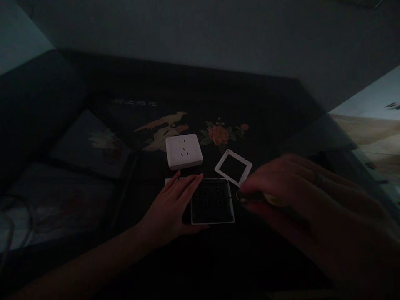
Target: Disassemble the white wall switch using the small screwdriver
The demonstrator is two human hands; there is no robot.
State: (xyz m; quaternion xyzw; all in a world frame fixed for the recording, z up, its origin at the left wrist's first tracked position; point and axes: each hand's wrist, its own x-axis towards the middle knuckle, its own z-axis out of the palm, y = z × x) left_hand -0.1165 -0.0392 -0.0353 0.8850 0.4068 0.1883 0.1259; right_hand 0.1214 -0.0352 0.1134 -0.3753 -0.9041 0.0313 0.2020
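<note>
My left hand (173, 202) grips a square panel (212, 212) at its left side, fingers at the top edge and thumb along the bottom edge. The panel lies with a black face up inside a thin white rim, and its dark fittings are hard to make out. To its right, my right hand (290, 187) is closed around a slim tool with a yellowish handle (275, 200), which looks like a screwdriver. Its tip is dim, near the panel's right edge. Behind my left hand sits a white wall socket (183, 151) with its slotted face up.
A white square frame (242, 179) lies on the dark glossy table (150, 258), between the panel and my right hand. Bird and flower pictures (218, 135) decorate the tabletop towards the back. A grey surface (187, 33) rises behind the table. Everything is dimly lit.
</note>
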